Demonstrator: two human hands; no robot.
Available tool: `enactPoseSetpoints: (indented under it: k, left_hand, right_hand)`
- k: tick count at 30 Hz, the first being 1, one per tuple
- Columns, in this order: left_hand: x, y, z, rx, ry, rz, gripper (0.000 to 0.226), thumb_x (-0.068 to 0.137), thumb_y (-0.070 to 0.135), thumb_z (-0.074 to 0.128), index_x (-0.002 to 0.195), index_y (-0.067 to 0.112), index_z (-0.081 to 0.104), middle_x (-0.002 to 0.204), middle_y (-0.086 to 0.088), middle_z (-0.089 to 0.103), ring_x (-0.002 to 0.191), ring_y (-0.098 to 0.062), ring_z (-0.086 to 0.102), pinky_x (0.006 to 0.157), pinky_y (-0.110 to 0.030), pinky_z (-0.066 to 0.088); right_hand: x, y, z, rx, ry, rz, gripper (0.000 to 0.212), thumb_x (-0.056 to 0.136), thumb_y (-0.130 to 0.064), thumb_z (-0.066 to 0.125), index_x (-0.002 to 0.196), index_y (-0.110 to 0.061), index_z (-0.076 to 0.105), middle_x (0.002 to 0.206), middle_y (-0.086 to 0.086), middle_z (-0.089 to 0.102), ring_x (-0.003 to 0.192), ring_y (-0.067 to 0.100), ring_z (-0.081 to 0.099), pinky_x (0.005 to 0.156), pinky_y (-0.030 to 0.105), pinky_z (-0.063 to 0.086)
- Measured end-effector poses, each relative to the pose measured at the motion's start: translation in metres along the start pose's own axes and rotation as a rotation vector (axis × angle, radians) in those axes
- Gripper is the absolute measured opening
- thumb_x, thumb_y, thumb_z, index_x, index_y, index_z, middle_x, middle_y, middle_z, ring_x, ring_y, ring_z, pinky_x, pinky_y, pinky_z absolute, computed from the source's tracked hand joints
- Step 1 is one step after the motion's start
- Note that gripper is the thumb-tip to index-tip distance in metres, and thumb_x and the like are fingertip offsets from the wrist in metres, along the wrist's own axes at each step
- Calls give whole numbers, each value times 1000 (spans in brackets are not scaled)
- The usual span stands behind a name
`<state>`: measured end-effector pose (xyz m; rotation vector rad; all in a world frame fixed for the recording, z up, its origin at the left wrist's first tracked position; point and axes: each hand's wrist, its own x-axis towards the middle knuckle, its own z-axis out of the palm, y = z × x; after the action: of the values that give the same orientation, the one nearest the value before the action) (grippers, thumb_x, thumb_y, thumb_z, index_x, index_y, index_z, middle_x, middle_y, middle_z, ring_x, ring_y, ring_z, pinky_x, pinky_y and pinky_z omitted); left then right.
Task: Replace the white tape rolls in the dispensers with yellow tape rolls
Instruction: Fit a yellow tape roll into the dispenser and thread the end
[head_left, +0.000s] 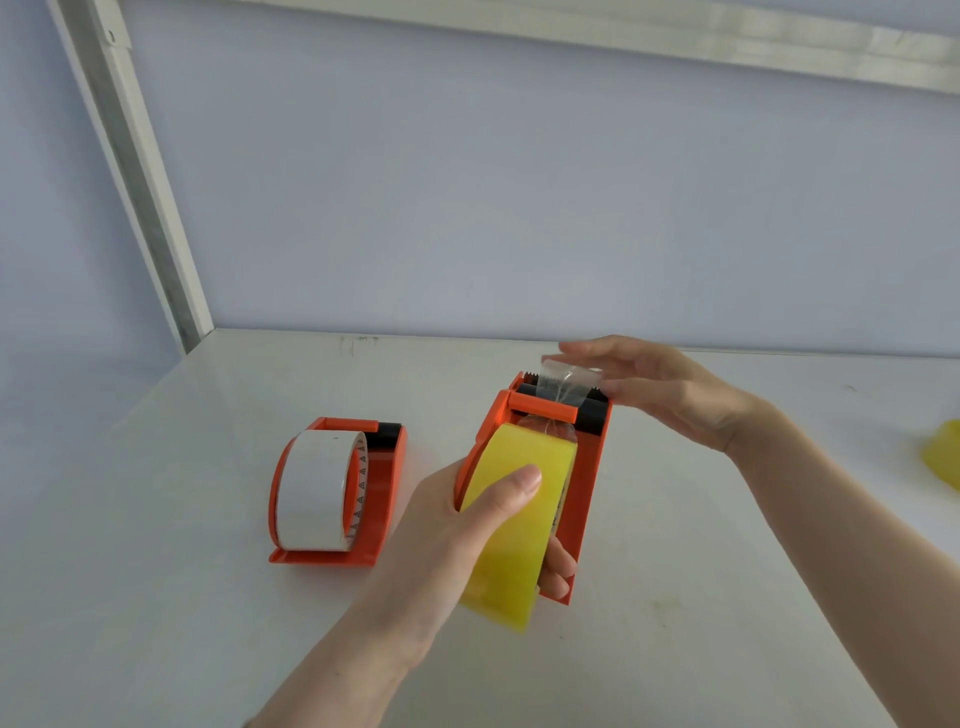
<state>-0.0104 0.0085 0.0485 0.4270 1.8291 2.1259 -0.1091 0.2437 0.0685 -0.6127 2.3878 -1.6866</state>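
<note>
Two orange tape dispensers are in view. The left dispenser (387, 493) stands on the white table and holds a white tape roll (311, 496). The right dispenser (589, 483) is lifted and tilted, with a yellow tape roll (511, 551) seated in it. My left hand (452, 525) grips this roll and dispenser, thumb across the yellow face and fingers underneath. A clear strip of tape (563, 384) runs from the roll up over the black roller to the toothed blade. My right hand (670, 395) pinches the end of that strip at the blade.
The white table (156, 597) ends at a pale blue wall behind. A white metal post (156, 218) rises at the back left corner. Part of another yellow object (945, 457) shows at the right edge of the table.
</note>
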Motion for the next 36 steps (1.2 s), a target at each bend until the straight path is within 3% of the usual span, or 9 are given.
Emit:
enactPoseSetpoints:
  k: [3,8,13,16,22,25,29,32,36]
  left_hand:
    - [1,0,0,11,-10,-4,34,74,44,52,85,13,62,58,-6,72,49,-17,67,52,-23,53]
    - [2,0,1,0,-29,6,27,74,43,53,79,18,64,58,-8,71,49,-18,66,53,-24,53]
    - [5,1,0,2,-64,1,30,75,43,53,83,16,63,59,-8,71,50,-18,66,53,-25,53]
    - [6,1,0,-9,-65,-18,27,76,43,53,81,19,64,60,-7,72,51,-19,67,53,-25,53]
    - [10,3,2,-24,-53,-32,31,74,45,51,84,18,63,61,-5,72,53,-17,68,56,-26,55]
    - [11,7,3,-41,-49,7,34,76,44,52,83,13,62,61,-6,72,52,-17,67,56,-25,53]
    - [11,16,9,-64,-96,49,39,77,45,50,85,8,61,59,-5,71,52,-17,66,56,-22,52]
    - [13,23,13,-76,-109,81,48,77,52,52,85,6,62,60,-4,72,54,-17,67,58,-22,53]
    - [13,30,14,-115,-123,103,55,65,61,60,88,11,65,65,-7,73,57,-19,69,58,-24,53]
  right_hand:
    - [1,-5,1,-61,-37,21,33,79,-10,57,107,-26,64,117,-12,68,112,9,61,91,23,49]
    - [5,-17,3,-160,82,-32,22,85,-2,59,96,-19,67,105,-8,70,99,2,65,85,16,49]
    - [11,-22,6,-340,274,-222,13,76,-15,69,82,-26,71,102,-12,69,101,5,64,95,18,44]
    - [13,-28,7,-459,315,-302,9,67,-28,72,76,-28,72,100,-15,68,96,1,63,89,11,41]
    - [21,-25,5,-643,460,-453,11,68,-22,76,79,-21,74,82,-7,69,88,1,61,85,16,44]
    - [25,-22,4,-610,543,-382,10,70,-21,75,79,-26,73,81,-3,69,89,-4,60,84,8,39]
    - [33,-22,-6,-419,656,-187,12,76,-15,70,75,-27,72,85,-17,67,81,-14,58,78,-2,35]
    - [40,-20,-7,-366,653,-116,17,78,-13,64,74,-27,72,83,-20,69,81,-14,59,80,0,38]
    - [48,-22,-16,-241,781,-81,15,77,-11,61,78,-16,74,90,-5,74,89,4,63,84,14,45]
